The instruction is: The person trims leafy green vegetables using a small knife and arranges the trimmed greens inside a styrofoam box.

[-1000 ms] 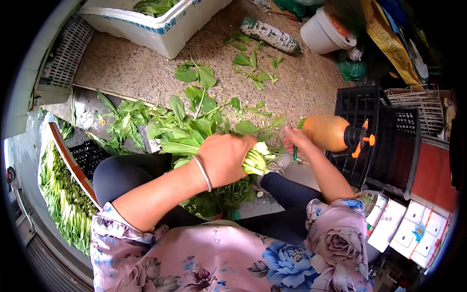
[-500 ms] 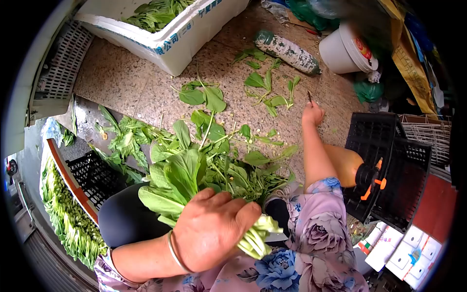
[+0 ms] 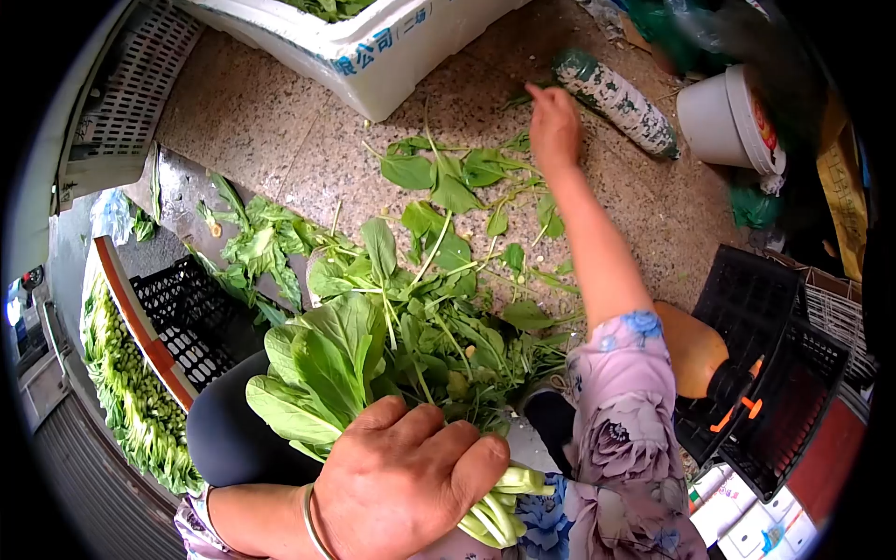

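Note:
My left hand [image 3: 411, 476] is wrapped round a bunch of leafy greens [image 3: 322, 364] over my lap. The leaves point up and left, and the pale stems [image 3: 504, 509] stick out below my fingers. My right hand [image 3: 557, 131] is stretched far forward over the stone floor, just left of a speckled green-and-white roll [image 3: 616, 103]. Its fingers are mostly curled, with a dark green leaf by the fingertips; I cannot make out what they hold. Loose leaves [image 3: 453, 177] lie left of my right forearm, and a heap of trimmings [image 3: 457, 345] lies in front of my knees.
A white foam box [image 3: 373, 61] with greens stands at the top. Stacked greens [image 3: 131, 392] fill a container at left beside a black crate [image 3: 191, 308]. On the right are a white bucket [image 3: 723, 117], an orange bottle [image 3: 691, 350] and black crates [image 3: 747, 308].
My right hand has moved forward and left, from the floor at right to beside the roll. The thin dark item that stuck out of it no longer shows. My left hand keeps its hold.

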Demonstrator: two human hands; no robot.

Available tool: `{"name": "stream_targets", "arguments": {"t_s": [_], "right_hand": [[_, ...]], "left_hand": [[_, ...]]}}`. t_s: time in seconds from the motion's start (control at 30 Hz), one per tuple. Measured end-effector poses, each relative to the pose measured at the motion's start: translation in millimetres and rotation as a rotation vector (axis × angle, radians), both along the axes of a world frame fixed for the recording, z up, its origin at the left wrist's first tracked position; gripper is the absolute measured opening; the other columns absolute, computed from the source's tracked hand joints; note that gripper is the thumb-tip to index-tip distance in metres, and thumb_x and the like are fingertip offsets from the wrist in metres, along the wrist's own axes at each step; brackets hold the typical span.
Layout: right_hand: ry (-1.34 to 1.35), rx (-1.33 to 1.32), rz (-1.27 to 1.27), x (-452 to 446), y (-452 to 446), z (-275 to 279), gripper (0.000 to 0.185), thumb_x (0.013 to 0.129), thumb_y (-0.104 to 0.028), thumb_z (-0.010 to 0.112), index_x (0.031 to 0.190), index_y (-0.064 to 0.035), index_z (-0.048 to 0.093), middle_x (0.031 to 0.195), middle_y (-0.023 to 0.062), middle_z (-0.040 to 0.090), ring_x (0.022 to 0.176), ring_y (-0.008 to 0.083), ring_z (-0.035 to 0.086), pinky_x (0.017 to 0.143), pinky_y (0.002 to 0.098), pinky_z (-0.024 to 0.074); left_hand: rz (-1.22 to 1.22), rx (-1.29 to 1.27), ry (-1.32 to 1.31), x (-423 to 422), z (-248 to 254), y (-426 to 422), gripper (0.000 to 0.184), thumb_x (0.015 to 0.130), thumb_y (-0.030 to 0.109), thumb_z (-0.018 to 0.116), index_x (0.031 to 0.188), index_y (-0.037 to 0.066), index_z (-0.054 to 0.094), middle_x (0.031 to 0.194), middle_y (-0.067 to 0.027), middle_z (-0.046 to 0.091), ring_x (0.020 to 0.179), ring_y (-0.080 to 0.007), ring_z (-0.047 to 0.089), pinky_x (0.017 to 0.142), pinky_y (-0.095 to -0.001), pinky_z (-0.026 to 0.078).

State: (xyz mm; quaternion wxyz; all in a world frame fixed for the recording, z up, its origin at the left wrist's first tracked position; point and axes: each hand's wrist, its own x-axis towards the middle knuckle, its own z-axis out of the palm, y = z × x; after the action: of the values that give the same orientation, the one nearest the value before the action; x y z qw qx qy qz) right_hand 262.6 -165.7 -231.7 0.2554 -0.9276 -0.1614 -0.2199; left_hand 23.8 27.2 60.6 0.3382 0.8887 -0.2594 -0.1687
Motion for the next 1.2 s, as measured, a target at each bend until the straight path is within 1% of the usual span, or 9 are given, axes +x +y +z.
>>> {"name": "stream_targets", "arguments": {"t_s": [0.23,0.5,0.6,0.7,0.87,0.97,1.03,1.1,1.2], "right_hand": [[0.114,-0.044,-0.033,-5,32,-45,0.024,0.076,0.0,0.054,0.096,-0.0088,0.065,0.098,0.0087,0.059,0.087,0.0278,0.053,0.078,0.0343,0.0459],[0.598,0.164,0.937,-291,30,-3,0.021,0.072,0.001,0.055,0.09,-0.0085,0.062,0.084,0.0077,0.058,0.081,0.0232,0.054,0.074,0.0338,0.0449],[0.322,0.093,0.737,-246,2,35,0.024,0.074,0.002,0.053,0.092,-0.0094,0.063,0.083,0.007,0.06,0.08,0.0196,0.057,0.072,0.0329,0.048],[0.657,0.309,-0.164,-157,-23,38,0.018,0.078,-0.001,0.055,0.09,-0.0084,0.065,0.088,0.009,0.061,0.079,0.0226,0.059,0.071,0.0337,0.0481],[0.19,0.161,-0.514,-69,-56,-27,0.019,0.079,-0.002,0.052,0.091,-0.0075,0.067,0.088,0.0109,0.06,0.078,0.0253,0.058,0.072,0.0341,0.0463],[0.805,0.576,-0.108,-133,22,3,0.019,0.084,-0.009,0.048,0.088,-0.0111,0.067,0.095,0.0087,0.061,0.083,0.0213,0.057,0.072,0.0338,0.0471],[0.866,0.28,0.223,-210,56,-3,0.016,0.081,-0.008,0.055,0.091,-0.0128,0.067,0.092,0.0041,0.061,0.087,0.0182,0.056,0.086,0.0322,0.0438],[0.368,0.089,0.696,-273,47,-1,0.018,0.077,-0.004,0.056,0.086,-0.0137,0.067,0.088,0.0047,0.06,0.087,0.0203,0.055,0.08,0.0334,0.0437],[0.197,0.589,0.065,-252,-18,-3,0.018,0.076,-0.004,0.055,0.089,-0.0109,0.065,0.085,0.0083,0.06,0.079,0.0251,0.057,0.072,0.0337,0.0454]], "left_hand": [[-0.003,0.002,-0.047,0,0,5,0.021,0.062,0.014,0.058,0.082,0.009,0.057,0.071,-0.0011,0.058,0.061,-0.0159,0.055,0.05,-0.0284,0.036],[-0.029,-0.067,-0.083,-23,-3,12,0.027,0.059,0.016,0.061,0.083,0.006,0.056,0.07,-0.0046,0.057,0.058,-0.0205,0.053,0.051,-0.0313,0.037],[-0.063,-0.056,-0.061,-29,-1,12,0.029,0.059,0.018,0.062,0.084,0.005,0.055,0.069,-0.0046,0.056,0.059,-0.0208,0.053,0.052,-0.0313,0.037],[-0.096,-0.014,-0.042,-33,1,8,0.028,0.062,0.017,0.06,0.087,0.005,0.054,0.069,-0.0036,0.054,0.061,-0.0197,0.053,0.055,-0.0308,0.039],[-0.073,0.029,-0.047,-45,-3,-1,0.025,0.064,0.011,0.055,0.088,0.004,0.053,0.071,-0.0045,0.055,0.064,-0.0199,0.054,0.058,-0.0312,0.042],[-0.089,0.048,-0.02,-50,-4,0,0.026,0.062,0.011,0.056,0.087,0.004,0.052,0.072,-0.0057,0.055,0.064,-0.0216,0.055,0.059,-0.0321,0.042],[-0.077,0.039,-0.02,-51,-3,-2,0.03,0.059,0.012,0.06,0.087,0.004,0.051,0.072,-0.0068,0.055,0.064,-0.0228,0.055,0.06,-0.0328,0.042],[-0.105,0.035,-0.035,-50,2,-3,0.032,0.058,0.013,0.062,0.086,0.004,0.051,0.072,-0.0068,0.055,0.065,-0.0228,0.055,0.061,-0.033,0.042],[-0.091,-0.004,-0.075,-54,2,0,0.034,0.058,0.016,0.066,0.086,0.004,0.051,0.073,-0.0086,0.057,0.066,-0.0252,0.056,0.062,-0.0354,0.042]]}}
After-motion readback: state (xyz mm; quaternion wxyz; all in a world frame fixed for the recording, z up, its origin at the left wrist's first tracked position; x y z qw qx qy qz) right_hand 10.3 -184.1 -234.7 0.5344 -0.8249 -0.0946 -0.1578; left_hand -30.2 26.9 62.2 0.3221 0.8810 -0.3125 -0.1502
